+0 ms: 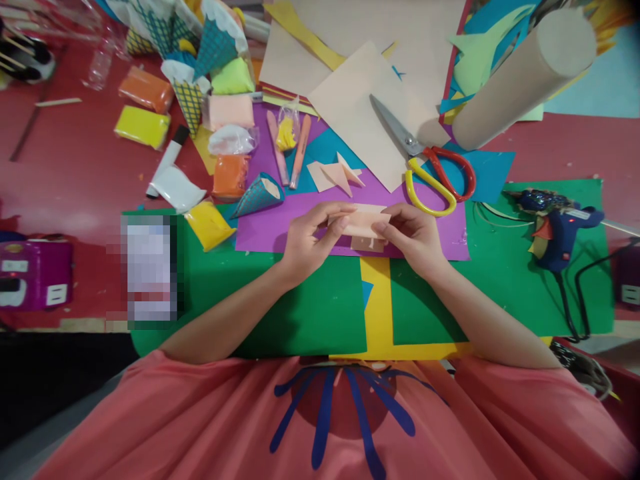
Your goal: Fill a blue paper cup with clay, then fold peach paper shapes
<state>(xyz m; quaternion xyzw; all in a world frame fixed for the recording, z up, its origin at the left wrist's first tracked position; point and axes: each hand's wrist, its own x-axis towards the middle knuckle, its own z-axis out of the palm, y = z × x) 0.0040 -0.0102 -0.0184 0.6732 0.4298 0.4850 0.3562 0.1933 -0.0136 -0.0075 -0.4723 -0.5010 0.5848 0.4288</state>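
Observation:
Between my two hands is a small pale peach piece of paper, held just above a purple sheet. My left hand pinches its left end with thumb and fingers. At its right end, my right hand grips the edge the same way. Beneath it a small pale flap shows; I cannot tell whether it is joined to the held piece. Beyond my hands lie pale paper scraps and scissors with one red and one yellow handle.
A blue glue gun with a cable lies on the right of the green sheet. A pale cylinder leans at the back right. Wrapped clay packs, a blue paper cone and a marker lie at the left.

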